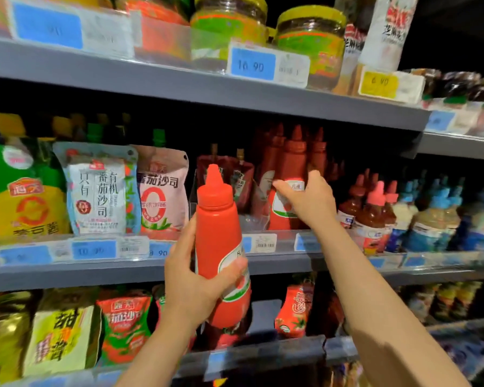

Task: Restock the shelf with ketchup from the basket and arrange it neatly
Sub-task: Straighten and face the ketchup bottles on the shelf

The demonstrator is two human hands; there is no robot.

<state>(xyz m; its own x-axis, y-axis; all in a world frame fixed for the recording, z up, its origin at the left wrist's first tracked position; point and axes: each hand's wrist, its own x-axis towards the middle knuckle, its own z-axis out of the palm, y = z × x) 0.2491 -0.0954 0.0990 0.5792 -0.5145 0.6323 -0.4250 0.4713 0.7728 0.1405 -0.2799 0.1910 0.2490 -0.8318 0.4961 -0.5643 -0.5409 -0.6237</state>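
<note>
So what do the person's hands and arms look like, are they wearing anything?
Both arms are bare as far as the picture shows, with no sleeves in view. The left hand and right hand wear no gloves, and no rings, watch or bracelet show.

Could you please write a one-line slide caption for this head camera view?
Left hand holds a ketchup bottle upright while right hand grips another on the shelf.

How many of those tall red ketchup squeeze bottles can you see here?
4: one ketchup bottle gripped by the left hand, and three on the middle shelf, where the right hand touches the front one. More may hide behind.
</note>
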